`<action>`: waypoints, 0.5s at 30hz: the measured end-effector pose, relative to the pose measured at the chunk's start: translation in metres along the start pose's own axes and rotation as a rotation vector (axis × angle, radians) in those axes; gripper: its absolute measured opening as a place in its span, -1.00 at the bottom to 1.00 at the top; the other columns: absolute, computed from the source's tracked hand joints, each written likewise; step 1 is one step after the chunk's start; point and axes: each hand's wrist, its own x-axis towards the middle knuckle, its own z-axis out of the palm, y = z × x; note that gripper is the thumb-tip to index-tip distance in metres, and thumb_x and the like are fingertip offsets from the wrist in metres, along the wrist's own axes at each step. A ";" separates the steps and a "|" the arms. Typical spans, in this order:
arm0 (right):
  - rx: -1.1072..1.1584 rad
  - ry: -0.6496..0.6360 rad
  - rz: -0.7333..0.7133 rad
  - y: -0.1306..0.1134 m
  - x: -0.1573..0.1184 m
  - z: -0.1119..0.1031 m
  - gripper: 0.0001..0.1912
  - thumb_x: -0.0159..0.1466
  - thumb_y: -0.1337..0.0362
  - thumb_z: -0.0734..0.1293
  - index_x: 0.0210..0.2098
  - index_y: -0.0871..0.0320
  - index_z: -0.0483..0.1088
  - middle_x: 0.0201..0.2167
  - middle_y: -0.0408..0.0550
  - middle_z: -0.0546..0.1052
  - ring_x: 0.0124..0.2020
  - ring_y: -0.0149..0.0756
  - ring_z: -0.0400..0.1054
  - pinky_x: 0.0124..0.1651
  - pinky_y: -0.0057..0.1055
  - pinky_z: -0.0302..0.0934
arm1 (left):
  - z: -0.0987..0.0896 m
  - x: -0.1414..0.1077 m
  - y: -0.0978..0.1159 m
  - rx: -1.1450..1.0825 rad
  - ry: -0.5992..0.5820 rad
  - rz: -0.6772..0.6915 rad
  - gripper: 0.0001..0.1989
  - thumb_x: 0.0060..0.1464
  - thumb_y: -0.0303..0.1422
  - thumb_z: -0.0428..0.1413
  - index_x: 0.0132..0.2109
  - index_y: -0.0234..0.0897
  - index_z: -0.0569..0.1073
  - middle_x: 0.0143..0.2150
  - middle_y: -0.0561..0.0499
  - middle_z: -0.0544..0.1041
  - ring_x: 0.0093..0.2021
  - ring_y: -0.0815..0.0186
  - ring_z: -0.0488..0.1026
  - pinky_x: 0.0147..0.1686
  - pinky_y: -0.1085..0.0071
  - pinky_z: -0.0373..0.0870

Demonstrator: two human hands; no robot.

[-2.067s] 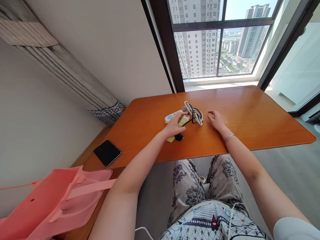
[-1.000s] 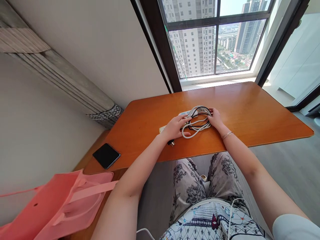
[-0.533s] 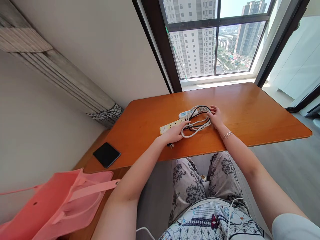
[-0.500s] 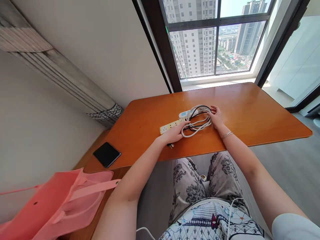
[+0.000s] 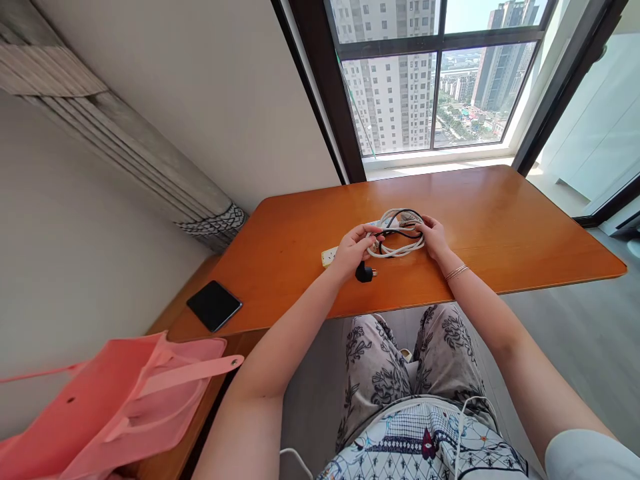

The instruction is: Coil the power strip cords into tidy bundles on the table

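No text, label or number is legible anywhere.

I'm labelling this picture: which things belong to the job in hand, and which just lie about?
In the job: cable coil, in the left hand and right hand; cream power strip and white power strip, both partly hidden; black plug.

Lying about: black-screened device; pink bag.
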 end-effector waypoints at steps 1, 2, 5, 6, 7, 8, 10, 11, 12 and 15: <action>0.033 -0.042 0.005 0.000 -0.001 0.000 -0.52 0.06 0.23 0.40 -0.02 0.23 0.44 -0.05 0.04 0.60 -0.07 -0.17 0.52 0.06 -0.20 0.45 | 0.005 0.005 0.002 -0.063 0.047 0.018 -0.76 -0.06 -0.31 0.23 -0.19 -0.26 0.53 -0.29 -0.03 0.60 -0.61 0.54 0.12 -0.64 0.54 -0.06; 0.062 -0.077 0.005 -0.001 -0.002 0.001 -0.54 0.05 0.23 0.41 -0.04 0.21 0.45 -0.07 0.01 0.61 -0.09 -0.19 0.52 0.05 -0.20 0.46 | 0.010 0.010 0.005 -0.120 0.085 0.030 -0.79 -0.06 -0.33 0.21 -0.21 -0.27 0.52 -0.30 -0.03 0.59 -0.63 0.55 0.09 -0.65 0.54 -0.09; 0.141 -0.112 0.034 -0.003 -0.005 0.002 -0.56 0.03 0.27 0.45 -0.07 0.16 0.46 -0.11 -0.06 0.62 -0.13 -0.22 0.53 0.00 -0.24 0.48 | 0.022 0.028 0.013 -0.280 0.194 0.018 -0.85 -0.01 -0.36 0.17 -0.24 -0.29 0.49 -0.35 -0.01 0.55 -0.65 0.56 0.07 -0.67 0.54 -0.13; 0.169 -0.109 0.074 -0.004 -0.006 0.002 -0.55 0.03 0.29 0.46 -0.06 0.14 0.44 -0.14 -0.08 0.62 -0.17 -0.24 0.53 -0.04 -0.25 0.49 | 0.026 0.033 0.015 -0.339 0.227 -0.002 -0.86 0.02 -0.37 0.16 -0.24 -0.29 0.48 -0.36 -0.01 0.54 -0.66 0.57 0.06 -0.68 0.54 -0.13; 0.196 -0.108 0.128 -0.005 -0.006 0.003 -0.55 0.05 0.31 0.46 -0.05 0.12 0.42 -0.18 -0.10 0.62 -0.22 -0.26 0.53 -0.09 -0.26 0.50 | 0.029 0.038 0.017 -0.404 0.259 -0.026 -0.88 0.04 -0.39 0.14 -0.23 -0.30 0.47 -0.37 -0.01 0.53 -0.67 0.58 0.05 -0.68 0.54 -0.12; 0.225 -0.113 0.186 -0.006 -0.007 0.004 -0.54 0.07 0.33 0.46 -0.02 0.10 0.39 -0.22 -0.13 0.61 -0.27 -0.28 0.52 -0.15 -0.28 0.51 | 0.033 0.043 0.019 -0.473 0.291 -0.053 -0.91 0.07 -0.40 0.13 -0.24 -0.30 0.46 -0.37 -0.01 0.53 -0.68 0.60 0.03 -0.69 0.55 -0.11; 0.288 -0.159 0.277 -0.008 -0.010 0.005 -0.53 0.13 0.33 0.45 0.02 0.05 0.33 -0.32 -0.19 0.57 -0.34 -0.32 0.50 -0.25 -0.32 0.51 | 0.039 0.050 0.023 -0.606 0.354 -0.096 -0.96 0.12 -0.43 0.09 -0.25 -0.30 0.43 -0.39 0.01 0.52 -0.70 0.61 -0.01 -0.70 0.56 -0.09; 0.315 -0.203 0.299 -0.008 -0.011 0.005 -0.53 0.15 0.32 0.45 0.03 0.04 0.31 -0.35 -0.21 0.55 -0.35 -0.33 0.50 -0.28 -0.35 0.50 | 0.042 0.053 0.024 -0.663 0.390 -0.103 -0.98 0.14 -0.44 0.08 -0.27 -0.29 0.41 -0.40 0.02 0.51 -0.70 0.61 -0.02 -0.70 0.56 -0.08; 0.337 -0.249 0.305 -0.008 -0.012 0.005 -0.53 0.16 0.30 0.47 0.03 0.03 0.29 -0.36 -0.22 0.54 -0.34 -0.33 0.50 -0.29 -0.37 0.50 | 0.045 0.056 0.025 -0.710 0.430 -0.099 -0.97 0.16 -0.44 0.08 -0.28 -0.28 0.40 -0.41 0.03 0.51 -0.71 0.61 -0.02 -0.70 0.56 -0.07; 0.363 -0.326 0.245 -0.006 -0.015 0.008 -0.40 0.08 0.31 0.54 0.05 0.01 0.28 -0.28 -0.22 0.58 -0.27 -0.32 0.53 -0.24 -0.37 0.51 | 0.052 0.064 0.026 -0.791 0.587 -0.018 -0.92 0.23 -0.43 0.09 -0.28 -0.26 0.37 -0.44 0.08 0.49 -0.71 0.60 -0.01 -0.68 0.55 -0.03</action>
